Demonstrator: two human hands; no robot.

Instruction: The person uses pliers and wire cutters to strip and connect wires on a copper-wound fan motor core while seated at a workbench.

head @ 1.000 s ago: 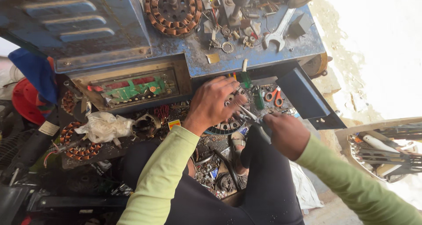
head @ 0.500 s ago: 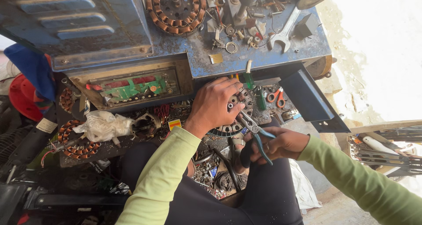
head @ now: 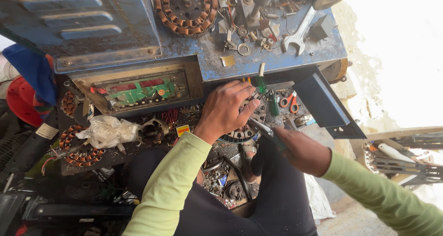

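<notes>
My left hand [head: 227,110] rests fingers-down on a round metal motor stator [head: 243,131] in the cluttered drawer under the blue workbench. My right hand [head: 302,149] grips the handles of a pair of pliers [head: 264,127], whose metal jaws point up-left and meet the stator just below my left fingertips. Both arms wear light green sleeves. The stator is mostly hidden beneath my left hand.
A blue metal workbench [head: 217,61] carries a copper-wound stator [head: 185,8], a spanner [head: 297,33] and small parts. Below lie a green circuit board [head: 134,91], a white rag [head: 107,130], another copper coil [head: 76,146], orange-handled scissors [head: 290,101] and a green-handled screwdriver [head: 262,81].
My right hand has shifted its grip on the pliers and brought their jaws up against the stator. My left hand stays on the stator.
</notes>
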